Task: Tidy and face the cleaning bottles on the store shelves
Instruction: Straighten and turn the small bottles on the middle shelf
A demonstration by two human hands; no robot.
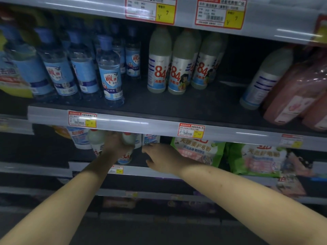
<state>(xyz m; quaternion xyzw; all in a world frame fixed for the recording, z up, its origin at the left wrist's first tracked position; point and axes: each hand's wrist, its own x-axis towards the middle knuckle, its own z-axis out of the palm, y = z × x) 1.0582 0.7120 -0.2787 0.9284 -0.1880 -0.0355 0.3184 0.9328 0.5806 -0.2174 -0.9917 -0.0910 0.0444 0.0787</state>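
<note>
On the lower shelf my left hand [115, 145] grips a white "84" disinfectant bottle [127, 138], its fingers wrapped round the body. A second white "84" bottle [96, 142] stands just left of it. My right hand [161, 159] hovers to the right of the held bottle with fingers loosely spread, holding nothing. On the shelf above, three white "84" bottles [159, 59] stand in a row at the middle. Clear bottles with blue caps and labels [109, 68] fill the left. A lone white bottle [265, 78] stands at the right, label turned away.
Pink bottles [297, 96] crowd the right end of the upper shelf. Green detergent powder bags [198, 152] sit right of my right hand. A blue-white pouch [79, 138] stands behind the lower bottles. Shelf rails [159, 124] carry price tags. A dark gap lies between the "84" row and the lone bottle.
</note>
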